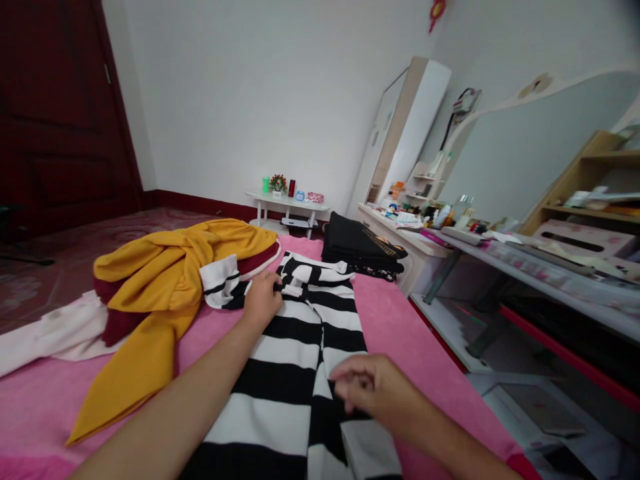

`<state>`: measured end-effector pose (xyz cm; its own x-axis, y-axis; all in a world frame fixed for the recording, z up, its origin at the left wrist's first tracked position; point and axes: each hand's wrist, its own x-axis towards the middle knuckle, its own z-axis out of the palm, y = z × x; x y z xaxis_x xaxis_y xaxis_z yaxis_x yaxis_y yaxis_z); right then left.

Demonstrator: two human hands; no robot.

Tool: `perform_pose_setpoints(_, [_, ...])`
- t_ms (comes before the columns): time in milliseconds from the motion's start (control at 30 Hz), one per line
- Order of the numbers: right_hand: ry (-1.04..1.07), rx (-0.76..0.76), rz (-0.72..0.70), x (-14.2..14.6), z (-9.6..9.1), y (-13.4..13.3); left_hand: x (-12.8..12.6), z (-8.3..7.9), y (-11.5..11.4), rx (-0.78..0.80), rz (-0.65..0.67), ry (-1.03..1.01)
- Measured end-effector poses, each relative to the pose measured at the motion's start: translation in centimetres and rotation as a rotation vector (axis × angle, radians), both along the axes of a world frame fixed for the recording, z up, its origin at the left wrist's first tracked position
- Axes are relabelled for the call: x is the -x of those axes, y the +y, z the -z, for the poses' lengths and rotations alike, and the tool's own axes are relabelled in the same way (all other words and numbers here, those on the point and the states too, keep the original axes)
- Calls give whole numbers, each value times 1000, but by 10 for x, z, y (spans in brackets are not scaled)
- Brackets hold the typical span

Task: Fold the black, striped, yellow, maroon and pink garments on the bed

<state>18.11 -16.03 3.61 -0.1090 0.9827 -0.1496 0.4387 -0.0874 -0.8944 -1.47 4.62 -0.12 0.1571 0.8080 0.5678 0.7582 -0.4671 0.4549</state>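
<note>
Left hand [263, 301] and right hand [364, 387] curl loosely over a striped garment [280, 380] spread on a pink blanket [400, 333], any grip unclear; black clothes [353, 239] beyond lie folded, yellow clothes [150, 263] heaped unfolded.

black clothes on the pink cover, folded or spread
Folded: black clothes lie in a compact, layered stack beside the far end of the striped garment.

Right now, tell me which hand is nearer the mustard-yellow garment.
Left. The left hand is on the black-and-white striped garment, just right of the mustard-yellow garment; the right hand is farther off, at the striped garment's right side.
</note>
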Motion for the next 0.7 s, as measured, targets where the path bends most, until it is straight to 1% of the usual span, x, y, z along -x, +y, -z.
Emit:
perform_pose_setpoints(67, [-137,-280,194,-29,7,40,2,4,-4,12,-43,69])
perform_pose_setpoints(133, [-203,-422,323,-58,19,81,3,4,-8,-3,-67,122])
perform_pose_setpoints(200, [-219,-478,436,-81,30,120,3,2,-11,-25,-73,156])
perform_pose_setpoints(267, [-236,-507,502,-94,33,152,2,0,-12,-41,-74,171])
perform_pose_setpoints(367, [-355,-581,528,-103,22,192,3,-4,-12,-44,-73,185])
perform_pose_setpoints(433, [-519,-630,494,-106,10,214,4,-8,-14,-44,-68,188])
perform_pose_setpoints(500, [-712,-625,375,-111,-2,234,5,-11,-16,-78,-52,178])
perform_pose_setpoints(567, [-877,-554,202,-116,-9,250,5,-13,-17,-140,-3,163])
perform_pose_setpoints(633, [-987,-468,38,-121,-10,263,3,-10,-16,-180,89,164])
perform_pose_setpoints(700, [-1043,-418,-66,-124,-8,270,1,-6,-13,-153,190,176])
